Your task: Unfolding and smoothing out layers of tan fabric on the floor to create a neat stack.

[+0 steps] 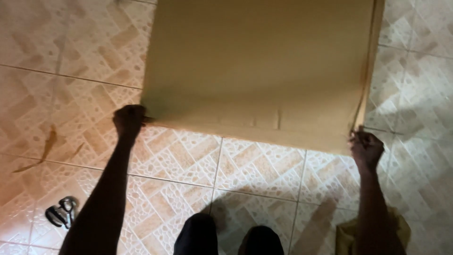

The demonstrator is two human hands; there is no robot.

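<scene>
Nearest the camera are the person's dark-clothed knees [229, 238], with a crumpled piece of brown paper [347, 236] just to their right and a pair of black-handled scissors [61, 212] lying on the tiled floor [188, 160] to the near left. Further out, both arms reach forward: the left hand [128, 120] is clenched on the near-left corner of a large brown paper sheet [259, 66], and the right hand [365, 148] pinches the near-right corner, where the edge looks doubled over, though the dim light makes it hard to tell whether that is a fold or a second layer. The sheet is held up off the tiles along its near edge and runs away to the far side, out of view at the top. Held only at two corners, the paper could tear at the pinch points if the hands pull apart too hard, or sag and crease in the middle if they come together; the right grip seems the slighter of the two and could slip. The scissors lie well apart from the sheet and from the left arm, so they do not obstruct it, and a few thin brown paper strips [47, 144] lie on the tiles far left.
</scene>
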